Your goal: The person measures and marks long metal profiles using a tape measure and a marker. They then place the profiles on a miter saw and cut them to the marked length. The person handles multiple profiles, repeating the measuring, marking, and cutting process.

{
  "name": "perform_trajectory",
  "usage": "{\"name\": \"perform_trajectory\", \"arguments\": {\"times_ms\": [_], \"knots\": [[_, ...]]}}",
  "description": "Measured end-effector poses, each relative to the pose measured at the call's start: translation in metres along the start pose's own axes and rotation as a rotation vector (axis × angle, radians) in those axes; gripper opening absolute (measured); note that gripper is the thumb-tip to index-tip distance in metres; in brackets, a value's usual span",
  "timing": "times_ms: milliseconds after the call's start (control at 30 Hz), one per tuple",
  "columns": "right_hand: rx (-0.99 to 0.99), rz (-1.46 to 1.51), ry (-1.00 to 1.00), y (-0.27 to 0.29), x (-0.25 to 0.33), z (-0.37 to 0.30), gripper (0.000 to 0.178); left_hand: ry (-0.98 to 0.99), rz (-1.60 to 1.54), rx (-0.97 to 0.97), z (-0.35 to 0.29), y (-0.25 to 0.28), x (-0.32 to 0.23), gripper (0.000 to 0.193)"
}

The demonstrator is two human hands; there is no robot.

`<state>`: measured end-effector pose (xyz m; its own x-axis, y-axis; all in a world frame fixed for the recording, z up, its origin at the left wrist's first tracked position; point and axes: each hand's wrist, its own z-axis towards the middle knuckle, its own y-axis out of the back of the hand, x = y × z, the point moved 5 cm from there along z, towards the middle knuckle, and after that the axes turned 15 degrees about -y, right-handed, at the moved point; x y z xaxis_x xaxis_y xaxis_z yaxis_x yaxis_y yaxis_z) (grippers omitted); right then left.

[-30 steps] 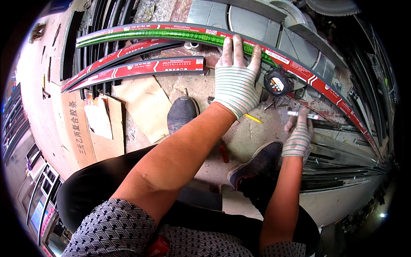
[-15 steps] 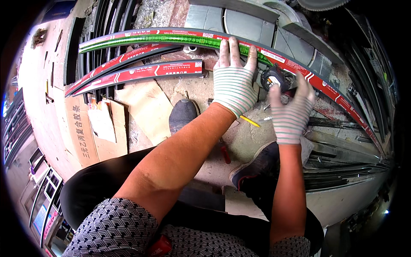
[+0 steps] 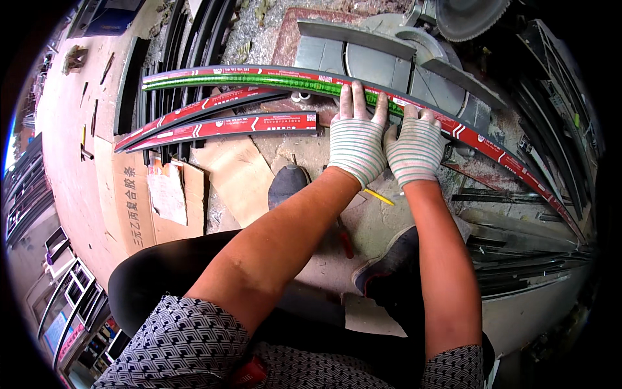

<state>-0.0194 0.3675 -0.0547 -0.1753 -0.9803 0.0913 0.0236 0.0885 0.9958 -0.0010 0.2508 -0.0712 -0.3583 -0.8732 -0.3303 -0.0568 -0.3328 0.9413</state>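
A long curved profile strip [image 3: 500,155] with a red printed film lies across the far side, over the base of a saw. Along its left part runs the green blade of a tape measure [image 3: 269,82]. My left hand [image 3: 357,139], in a striped knit glove, rests with straight, spread fingers on the blade and strip. Close beside it, my right hand [image 3: 416,148], gloved alike, is closed over the blade's right end, fingertips against the strip. The tape measure's case is hidden under that hand.
A grey metal saw base [image 3: 382,65] and a round toothed saw blade [image 3: 476,14] stand beyond the strip. Shorter red-filmed profiles [image 3: 272,122] lie at left. A yellow pencil-like stick [image 3: 379,196], a red-handled tool [image 3: 345,241] and cardboard [image 3: 133,194] are on the floor.
My right hand, before held apart with thumb and fingers spread beside the dark tape measure case, has moved left and closed over it. My left hand stays on the blade. The whole view has shifted slightly.
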Motion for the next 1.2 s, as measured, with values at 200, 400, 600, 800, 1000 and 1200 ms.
{"name": "perform_trajectory", "arguments": {"times_ms": [200, 400, 600, 800, 1000, 1200], "knots": [[0.136, 0.001, -0.065, -0.002, 0.008, 0.015, 0.024, 0.013, 0.004, 0.038, 0.000, 0.005, -0.001, 0.086], [0.177, 0.137, 0.032, -0.010, -0.011, 0.016, 0.030, -0.019, 0.020, 0.162, -0.001, 0.034, -0.002, 0.087], [0.344, 0.370, 0.160, -0.011, -0.008, 0.013, 0.027, -0.088, 0.162, 0.242, 0.014, 0.085, 0.024, 0.036], [0.435, 0.462, 0.248, -0.010, -0.010, -0.044, 0.024, -0.196, 0.291, 0.426, 0.038, 0.120, 0.091, 0.036], [0.561, 0.501, 0.240, -0.022, -0.015, -0.099, 0.022, -0.322, 0.418, 0.566, 0.015, 0.142, 0.167, 0.066], [0.674, 0.375, 0.234, -0.062, -0.030, -0.135, 0.030, -0.254, 0.434, 0.338, -0.006, 0.116, 0.216, 0.091]]}}
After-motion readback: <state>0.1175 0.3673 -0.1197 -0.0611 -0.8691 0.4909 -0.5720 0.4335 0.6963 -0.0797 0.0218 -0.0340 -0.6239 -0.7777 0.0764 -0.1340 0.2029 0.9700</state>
